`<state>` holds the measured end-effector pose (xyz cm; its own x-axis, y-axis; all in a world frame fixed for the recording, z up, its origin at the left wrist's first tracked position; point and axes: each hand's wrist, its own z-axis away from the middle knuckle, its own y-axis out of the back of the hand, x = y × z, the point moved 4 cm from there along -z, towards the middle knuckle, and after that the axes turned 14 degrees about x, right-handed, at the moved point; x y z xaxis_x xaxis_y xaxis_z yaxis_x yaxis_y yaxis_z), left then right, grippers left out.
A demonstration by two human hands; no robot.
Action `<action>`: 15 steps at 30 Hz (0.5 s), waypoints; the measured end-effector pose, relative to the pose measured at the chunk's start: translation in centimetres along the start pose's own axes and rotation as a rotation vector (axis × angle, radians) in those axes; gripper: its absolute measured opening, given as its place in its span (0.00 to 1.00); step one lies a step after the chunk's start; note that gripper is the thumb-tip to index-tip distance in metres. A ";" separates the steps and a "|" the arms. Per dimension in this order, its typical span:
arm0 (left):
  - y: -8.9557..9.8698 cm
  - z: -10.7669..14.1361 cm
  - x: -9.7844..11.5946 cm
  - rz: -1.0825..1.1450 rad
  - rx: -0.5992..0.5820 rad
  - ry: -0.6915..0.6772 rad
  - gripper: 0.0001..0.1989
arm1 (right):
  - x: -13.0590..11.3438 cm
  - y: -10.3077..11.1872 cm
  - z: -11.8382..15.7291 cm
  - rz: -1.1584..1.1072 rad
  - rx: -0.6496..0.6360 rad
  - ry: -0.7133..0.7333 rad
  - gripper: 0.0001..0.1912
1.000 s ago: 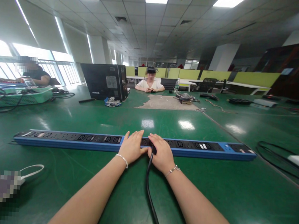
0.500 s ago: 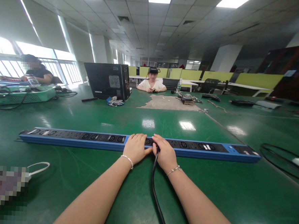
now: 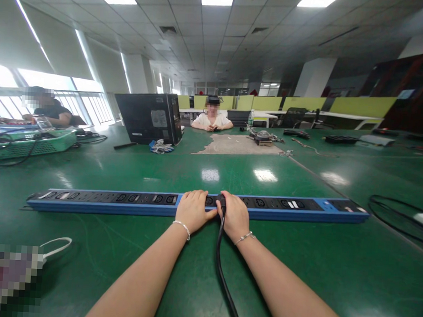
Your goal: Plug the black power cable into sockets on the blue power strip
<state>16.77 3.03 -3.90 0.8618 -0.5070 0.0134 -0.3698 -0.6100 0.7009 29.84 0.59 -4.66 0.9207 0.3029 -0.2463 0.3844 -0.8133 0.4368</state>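
Note:
A long blue power strip (image 3: 97, 208) with a row of black sockets lies across the green table before me. My left hand (image 3: 194, 210) grips it near the middle, fingers over the top and thumb reaching right. Just beside it, my right hand (image 3: 234, 217) is closed around a black plug (image 3: 221, 201), held against the strip's socket face. How deep the plug sits in a socket is hidden by my fingers. From the plug, a thick black cable (image 3: 219, 269) runs down toward me between my forearms.
At the far left stand a green basket (image 3: 60, 142) with cables and a black computer case (image 3: 147, 118) beside a glove (image 3: 161, 147). A blurred-out object (image 3: 6, 280) lies near left. Loose black cable (image 3: 387, 214) lies at right. One person (image 3: 213, 118) sits opposite, another (image 3: 49, 108) far left.
The fingers of my right hand have shifted slightly, so more of the plug shows. My left hand stays on the strip. The whole view has tilted a little.

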 end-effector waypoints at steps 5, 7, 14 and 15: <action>-0.1 0.0 -0.1 0.001 -0.013 0.006 0.28 | -0.1 0.0 0.0 0.007 -0.001 0.008 0.15; -0.1 0.0 -0.1 0.001 -0.014 0.009 0.28 | 0.0 0.0 0.1 0.006 -0.002 -0.007 0.15; 0.0 0.0 0.0 -0.007 -0.030 0.023 0.28 | -1.0 0.8 -0.6 -0.075 0.085 -0.004 0.15; 0.0 0.0 -0.1 -0.010 -0.036 0.029 0.28 | -1.4 1.3 -1.0 -0.109 0.125 -0.008 0.16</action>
<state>16.72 3.10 -3.90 0.8756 -0.4823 0.0265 -0.3484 -0.5927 0.7262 29.12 -0.41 -2.85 0.8732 0.3893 -0.2933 0.4701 -0.8315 0.2958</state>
